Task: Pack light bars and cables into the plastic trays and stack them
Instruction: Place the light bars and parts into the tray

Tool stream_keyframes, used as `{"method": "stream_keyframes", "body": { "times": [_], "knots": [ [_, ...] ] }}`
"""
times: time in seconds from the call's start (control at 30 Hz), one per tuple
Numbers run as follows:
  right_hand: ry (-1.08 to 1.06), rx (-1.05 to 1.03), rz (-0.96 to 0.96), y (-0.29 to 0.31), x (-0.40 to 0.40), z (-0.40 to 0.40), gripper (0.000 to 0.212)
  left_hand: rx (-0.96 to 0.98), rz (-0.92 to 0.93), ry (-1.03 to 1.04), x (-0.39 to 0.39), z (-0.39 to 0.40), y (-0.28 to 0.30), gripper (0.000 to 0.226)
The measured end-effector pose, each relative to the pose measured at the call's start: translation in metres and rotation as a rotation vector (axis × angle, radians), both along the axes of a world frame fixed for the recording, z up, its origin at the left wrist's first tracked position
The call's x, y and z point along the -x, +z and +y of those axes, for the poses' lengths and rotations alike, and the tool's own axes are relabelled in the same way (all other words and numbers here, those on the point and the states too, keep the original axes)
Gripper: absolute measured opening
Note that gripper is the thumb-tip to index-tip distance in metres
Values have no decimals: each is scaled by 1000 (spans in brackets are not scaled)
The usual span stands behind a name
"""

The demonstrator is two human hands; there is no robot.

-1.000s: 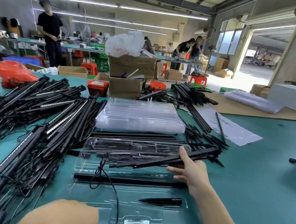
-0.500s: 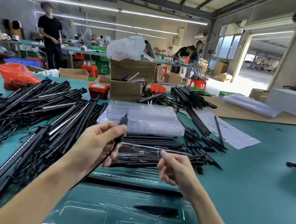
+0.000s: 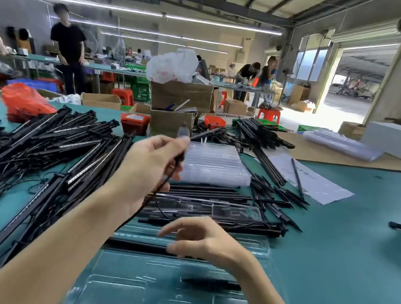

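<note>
I note the left hand (image 3: 150, 170) pinching a cable (image 3: 162, 185) above the tray (image 3: 262, 245); right hand (image 3: 208, 242) loosely curled, grip empty.

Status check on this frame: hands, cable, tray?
Left hand pinches black cable, raised over table. Right hand open, empty, above clear tray. Light bars lie across the tray behind.

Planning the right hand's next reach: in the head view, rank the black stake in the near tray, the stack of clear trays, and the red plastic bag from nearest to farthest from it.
From the right hand:
1. Black stake, just below it in the near tray.
2. Stack of clear trays, farther back, mid-table.
3. Red plastic bag, far left rear.
</note>
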State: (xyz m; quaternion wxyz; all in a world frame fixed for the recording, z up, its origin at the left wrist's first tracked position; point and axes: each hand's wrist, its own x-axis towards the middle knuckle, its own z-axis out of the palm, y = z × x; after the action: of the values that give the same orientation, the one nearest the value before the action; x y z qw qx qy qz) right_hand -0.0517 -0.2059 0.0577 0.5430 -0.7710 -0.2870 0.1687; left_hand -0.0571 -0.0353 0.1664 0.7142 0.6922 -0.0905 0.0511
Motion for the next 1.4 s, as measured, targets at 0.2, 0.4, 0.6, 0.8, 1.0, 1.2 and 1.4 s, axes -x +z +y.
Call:
{"method": "stream_keyframes", "body": {
  "times": [0.2,0.4,0.6,0.8,1.0,1.2,1.4],
  "knots": [
    [348,-195,89,19,19,41,39,-342,76,-115,-10,-7,-21,34],
    [127,-343,112,10,10,40,42,-902,325,-142,-21,40,-34,79],
    [57,-372,164,-8,5,39,36,-913,505,-729,4,113,-48,71],
    [-25,-130,136,-28,5,47,38,-923,552,-672,13,128,-47,33],
    [33,-78,200,-33,8,48,43,-987,287,-434,9,127,-42,33],
    [283,-40,330,-19,15,46,47,-781,107,-378,12,121,-54,43],
    [98,-257,384,-22,21,57,33,-651,56,-290,17,113,-63,12]
  ]
}}
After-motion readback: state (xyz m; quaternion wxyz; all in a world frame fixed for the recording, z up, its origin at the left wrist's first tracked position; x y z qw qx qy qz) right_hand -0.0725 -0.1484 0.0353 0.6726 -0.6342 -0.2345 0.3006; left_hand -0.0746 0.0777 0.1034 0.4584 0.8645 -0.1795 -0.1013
